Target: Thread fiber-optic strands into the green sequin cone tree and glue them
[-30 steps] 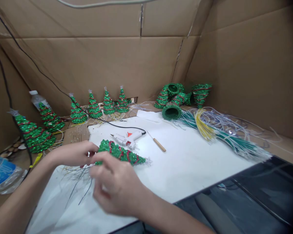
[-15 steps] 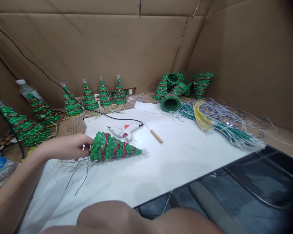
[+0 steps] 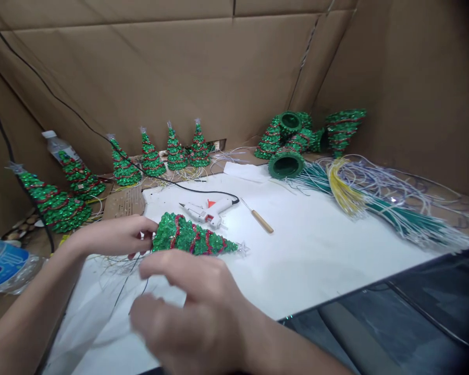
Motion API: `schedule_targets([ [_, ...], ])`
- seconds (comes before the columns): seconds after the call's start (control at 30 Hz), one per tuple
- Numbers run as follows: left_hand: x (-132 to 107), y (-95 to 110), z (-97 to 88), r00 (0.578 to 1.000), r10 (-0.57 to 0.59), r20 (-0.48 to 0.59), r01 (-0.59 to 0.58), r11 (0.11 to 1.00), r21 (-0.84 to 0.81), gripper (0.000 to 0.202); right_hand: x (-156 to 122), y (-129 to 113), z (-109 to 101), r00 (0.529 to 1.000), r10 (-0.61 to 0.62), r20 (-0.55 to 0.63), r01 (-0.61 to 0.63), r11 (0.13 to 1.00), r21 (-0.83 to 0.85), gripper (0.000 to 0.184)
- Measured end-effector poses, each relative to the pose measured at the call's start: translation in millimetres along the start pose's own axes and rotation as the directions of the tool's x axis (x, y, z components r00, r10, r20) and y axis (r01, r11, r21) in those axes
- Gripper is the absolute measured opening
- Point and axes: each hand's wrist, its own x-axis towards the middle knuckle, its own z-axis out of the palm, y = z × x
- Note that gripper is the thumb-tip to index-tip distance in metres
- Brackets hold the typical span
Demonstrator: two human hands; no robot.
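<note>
A green sequined cone tree with red garland (image 3: 193,240) lies on its side on the white sheet (image 3: 316,255), tip pointing right. My left hand (image 3: 115,235) grips its wide base, where thin wires trail out toward me. My right hand (image 3: 187,307) hovers just in front of the tree, fingers loosely curled and blurred by motion, with nothing visible in them.
A white glue gun (image 3: 205,212) and a wooden-handled awl (image 3: 260,220) lie behind the tree. Finished trees (image 3: 152,156) stand along the back and left. A pile of empty cones (image 3: 293,140) and wire bundles (image 3: 375,203) lie at right. A water bottle (image 3: 3,265) lies at left.
My right hand dropped below the table edge, then came back up in front of the tree. My left hand kept hold of the tree's base.
</note>
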Motion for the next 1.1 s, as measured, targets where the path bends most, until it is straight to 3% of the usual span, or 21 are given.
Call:
schedule_targets([
  [0.1,2,-4,-0.2,1.000,-0.001,0.006,0.001,1.000,-0.019,0.013,-8,27,8,0.992,0.084,-0.093,-0.081,0.996,0.034,0.025],
  [0.3,7,-10,-0.1,0.998,-0.012,0.069,0.018,0.996,-0.091,0.019,-26,49,25,0.957,0.291,-0.010,-0.290,0.956,0.033,0.037],
  [0.8,13,-16,-1.0,0.992,0.038,0.124,0.005,0.945,-0.328,0.019,-33,49,29,0.948,0.310,-0.066,-0.313,0.949,-0.037,0.035],
  [1.1,14,-18,1.1,0.990,0.056,0.129,-0.009,0.941,-0.337,0.018,-31,50,28,0.937,0.348,-0.022,-0.349,0.935,-0.057,0.037],
])
